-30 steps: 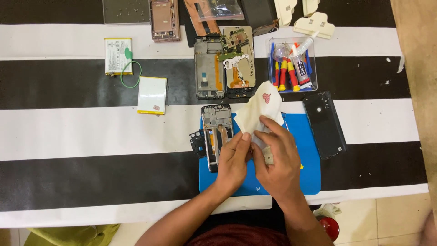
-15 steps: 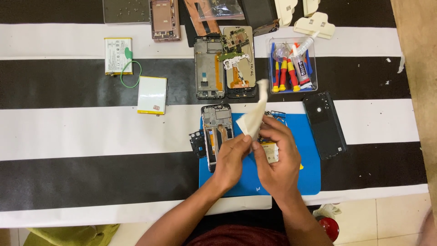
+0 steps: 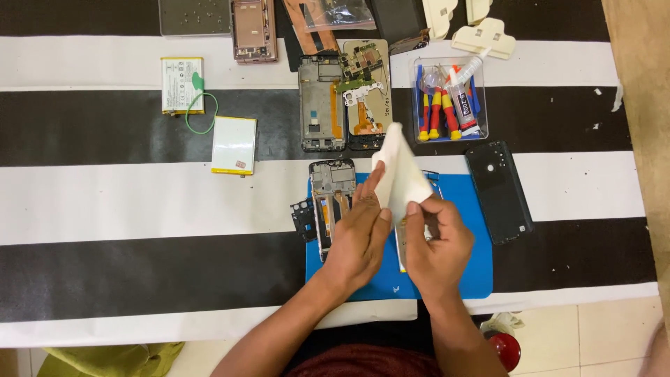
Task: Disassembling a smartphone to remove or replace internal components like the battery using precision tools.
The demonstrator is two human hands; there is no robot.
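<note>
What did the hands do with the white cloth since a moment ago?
Both hands kept hold of the white cloth. The left hand slid up along it, fingers now pressed flat against its side, and the right hand pinches its lower edge. The cloth went from spread, to thin, to a taller folded shape. The blue mat, phone frame, tool tray and black back cover stayed put.
</note>
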